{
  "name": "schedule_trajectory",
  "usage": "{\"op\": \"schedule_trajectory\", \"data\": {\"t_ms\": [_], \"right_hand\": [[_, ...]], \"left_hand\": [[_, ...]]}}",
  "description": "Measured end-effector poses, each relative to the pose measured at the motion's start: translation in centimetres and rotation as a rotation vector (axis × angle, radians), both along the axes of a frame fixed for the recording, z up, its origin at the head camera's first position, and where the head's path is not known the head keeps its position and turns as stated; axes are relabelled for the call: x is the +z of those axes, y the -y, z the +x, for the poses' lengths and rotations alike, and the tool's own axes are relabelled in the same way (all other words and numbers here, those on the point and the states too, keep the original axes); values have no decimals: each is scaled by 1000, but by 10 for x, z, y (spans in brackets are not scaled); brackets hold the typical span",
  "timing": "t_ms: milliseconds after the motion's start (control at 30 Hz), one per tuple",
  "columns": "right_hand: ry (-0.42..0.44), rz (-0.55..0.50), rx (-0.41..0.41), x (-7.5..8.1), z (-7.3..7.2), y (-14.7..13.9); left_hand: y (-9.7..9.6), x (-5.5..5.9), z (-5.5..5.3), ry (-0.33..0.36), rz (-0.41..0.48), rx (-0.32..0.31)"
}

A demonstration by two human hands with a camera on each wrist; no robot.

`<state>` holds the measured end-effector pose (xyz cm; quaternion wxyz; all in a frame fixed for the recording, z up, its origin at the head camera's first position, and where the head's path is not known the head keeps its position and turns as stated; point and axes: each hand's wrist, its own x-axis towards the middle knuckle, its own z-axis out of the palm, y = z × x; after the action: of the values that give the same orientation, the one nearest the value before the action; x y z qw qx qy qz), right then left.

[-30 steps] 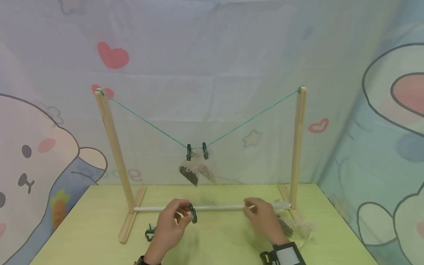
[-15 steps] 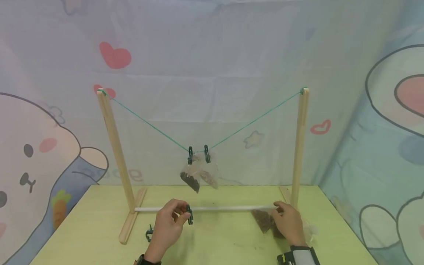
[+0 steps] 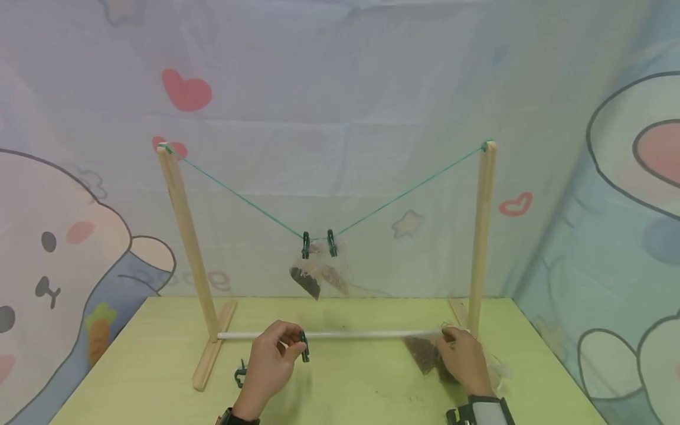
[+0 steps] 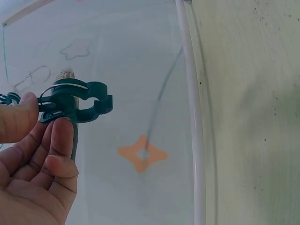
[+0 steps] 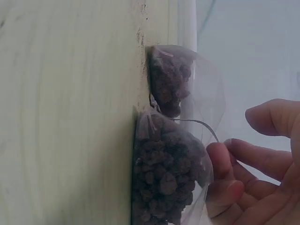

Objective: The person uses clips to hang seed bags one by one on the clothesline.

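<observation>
My left hand (image 3: 271,360) pinches a dark green plastic clip (image 4: 84,101) between thumb and fingers, raised off the table. The clip's rounded jaws point away from the fingertips. Over at the right, my right hand (image 3: 467,363) is at a small see-through bag of brown lumps (image 5: 164,173). Its bent fingers touch the bag's upper part, where a thin tie runs, while the thumb stays apart. A second bag of brown lumps (image 5: 168,79) lies beside it. Two dark green clips (image 3: 305,245) hold bags (image 3: 306,282) on the sagging green string (image 3: 239,198).
Wooden posts stand at left (image 3: 186,248) and right (image 3: 480,236), joined low by a white rod (image 3: 361,334). Another green clip (image 3: 241,375) lies on the yellow table (image 3: 345,389), left of the left hand. A patterned cloth (image 3: 340,88) hangs behind.
My right hand has moved right, uncovering a brown bag near the rod, then nearly stopped. The left hand keeps its clip almost in place. The hanging bags have bobbed slightly.
</observation>
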<state>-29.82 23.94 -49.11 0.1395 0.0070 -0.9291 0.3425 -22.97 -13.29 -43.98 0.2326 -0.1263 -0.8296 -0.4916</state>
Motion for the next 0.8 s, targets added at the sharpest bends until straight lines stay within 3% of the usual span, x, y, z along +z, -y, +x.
{"op": "schedule_trajectory", "data": {"t_ms": [467,633,800], "right_hand": [[-274,-107,49,10,8,23],[-264,-142,64,13,10,29],[-251,-147,84,18,10,32]], "left_hand": [[-3,-1,1,18,-5,-8],[-6,1,4,16,-13,-9],[-11,5,6,-50,-32,-17]]}}
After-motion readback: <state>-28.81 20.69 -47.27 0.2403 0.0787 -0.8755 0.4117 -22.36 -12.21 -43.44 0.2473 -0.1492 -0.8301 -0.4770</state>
